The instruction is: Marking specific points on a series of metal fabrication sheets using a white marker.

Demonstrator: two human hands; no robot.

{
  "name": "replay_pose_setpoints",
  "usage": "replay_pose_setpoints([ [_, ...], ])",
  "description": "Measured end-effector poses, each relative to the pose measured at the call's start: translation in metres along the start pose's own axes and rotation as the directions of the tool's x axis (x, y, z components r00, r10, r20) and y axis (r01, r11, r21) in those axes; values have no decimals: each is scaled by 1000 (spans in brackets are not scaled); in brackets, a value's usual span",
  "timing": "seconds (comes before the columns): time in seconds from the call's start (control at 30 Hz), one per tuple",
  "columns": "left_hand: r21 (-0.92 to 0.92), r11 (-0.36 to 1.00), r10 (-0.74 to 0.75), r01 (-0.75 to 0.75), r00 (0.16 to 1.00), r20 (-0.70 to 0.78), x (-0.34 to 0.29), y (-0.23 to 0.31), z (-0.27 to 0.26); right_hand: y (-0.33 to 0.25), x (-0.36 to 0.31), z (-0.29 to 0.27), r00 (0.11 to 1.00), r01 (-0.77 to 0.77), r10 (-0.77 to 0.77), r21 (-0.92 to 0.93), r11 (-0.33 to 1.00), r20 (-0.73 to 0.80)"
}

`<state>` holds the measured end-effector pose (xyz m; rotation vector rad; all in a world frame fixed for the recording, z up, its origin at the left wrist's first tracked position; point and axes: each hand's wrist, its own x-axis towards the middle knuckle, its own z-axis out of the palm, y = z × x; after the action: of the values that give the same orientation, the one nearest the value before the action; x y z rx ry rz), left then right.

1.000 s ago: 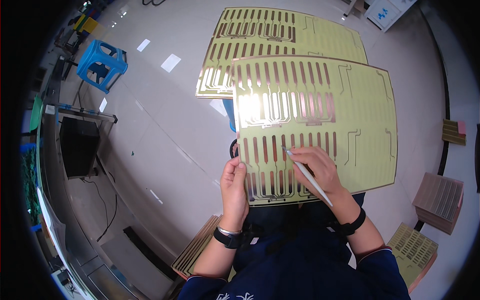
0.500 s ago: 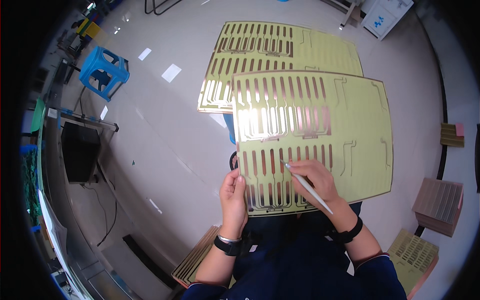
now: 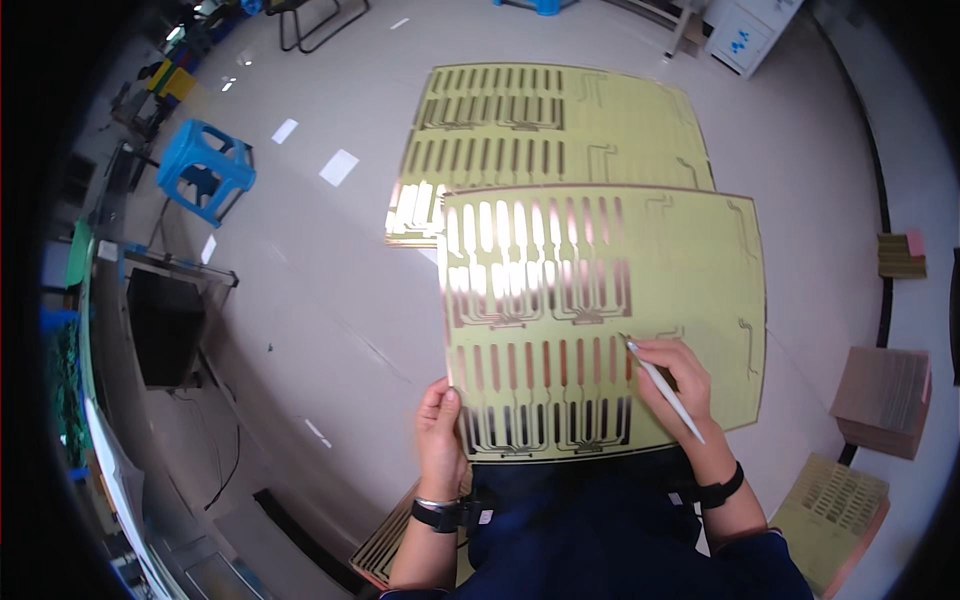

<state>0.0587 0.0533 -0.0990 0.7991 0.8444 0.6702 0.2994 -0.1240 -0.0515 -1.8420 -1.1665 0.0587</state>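
A large pale yellow-green circuit board panel [image 3: 700,290] with rows of copper strips is held up in front of me, tilted so that light glares off its upper left strips. My left hand [image 3: 440,425] grips the panel's lower left edge, thumb on the face. In my right hand [image 3: 685,380] is a slim white pen-like tool [image 3: 672,396] with a thin pointed tip. That tip is at the right end of the lower row of copper strips; whether it touches cannot be told. Behind lies a stack of similar panels [image 3: 640,125], partly covered by mine.
A blue plastic stool [image 3: 205,168] stands on the floor at the left, near a black box-shaped object [image 3: 165,325]. Stacked panels [image 3: 830,510] sit at lower right beside a brownish stack [image 3: 880,400]. More panels [image 3: 385,540] lie by my left forearm. A white cabinet [image 3: 750,40] is far right.
My right hand has moved the white tool rightward across the panel, from the middle strips to the row's right end. The panel and left hand appear slightly lower and further left.
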Motion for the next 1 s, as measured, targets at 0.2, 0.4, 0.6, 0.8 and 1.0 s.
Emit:
replay_pose_setpoints([
  [0.2, 89, 989, 122, -115, 989, -80, -2, -18, 2, 4, -21, -5, 1000, -11, 11, 6, 1000, -7],
  [0.4, 132, 978, 169, -161, 984, -50, -6, -21, -1, 5, -29, -8, 999, -46, 46, 19, 999, -25],
  [0.6, 142, 966, 232, -215, 966, -117, -4, -23, -2, 19, -41, -29, 974, -130, 128, 1, 991, -186],
  [0.8, 147, 972, 209, -186, 965, -160, 28, 11, -22, 51, -74, -81, 712, -413, 498, 279, 867, -494],
  [1.0, 292, 938, 234, -185, 962, -140, 76, 50, -63, 48, -93, -102, 631, -496, 566, 286, 820, -531],
])
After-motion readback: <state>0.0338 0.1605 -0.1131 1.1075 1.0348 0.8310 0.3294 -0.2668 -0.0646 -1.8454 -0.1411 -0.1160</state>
